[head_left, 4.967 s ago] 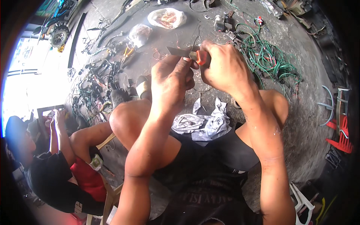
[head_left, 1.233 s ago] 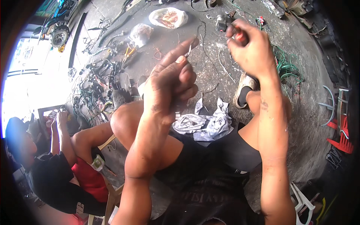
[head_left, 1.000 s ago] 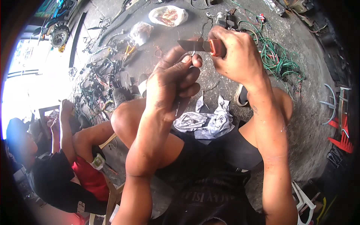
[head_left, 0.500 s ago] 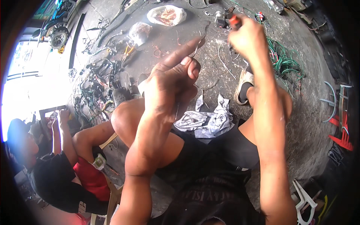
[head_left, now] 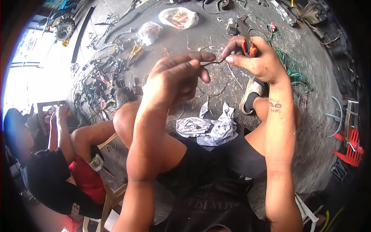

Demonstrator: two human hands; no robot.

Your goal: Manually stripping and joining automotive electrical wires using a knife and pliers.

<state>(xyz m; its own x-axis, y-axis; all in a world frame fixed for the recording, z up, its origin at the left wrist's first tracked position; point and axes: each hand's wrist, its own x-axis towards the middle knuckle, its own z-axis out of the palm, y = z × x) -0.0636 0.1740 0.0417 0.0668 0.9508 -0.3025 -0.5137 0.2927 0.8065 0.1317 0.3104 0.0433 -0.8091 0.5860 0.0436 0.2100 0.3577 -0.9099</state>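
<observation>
A thin dark wire (head_left: pixel 213 62) runs between my two hands, above the floor. My left hand (head_left: pixel 179 71) pinches one end between thumb and fingers, its forefinger stretched along the wire. At the other end, the thumb and fingertips of my right hand (head_left: pixel 262 63) close on the wire. Tucked in that same right hand is a plier-like tool (head_left: pixel 253 51) with red-orange grips and a dark tapered head pointing away from me; its exact kind I cannot make out. Below the hands, a crumpled grey-and-white cloth (head_left: pixel 210 125) lies between my legs.
Beyond my hands stand a white bag of copper-coloured strands (head_left: pixel 178 18) and a clear plastic bag (head_left: pixel 149 33). Tangled wires (head_left: pixel 104 83) and yellow-handled pliers (head_left: pixel 136 49) lie left, green wires (head_left: pixel 295 71) right. Another person (head_left: pixel 50 162) sits at my left.
My right hand has come down and toward the left hand, and now grips the wire's far end. The wire, formerly upright from my left hand, now stretches sideways between both hands.
</observation>
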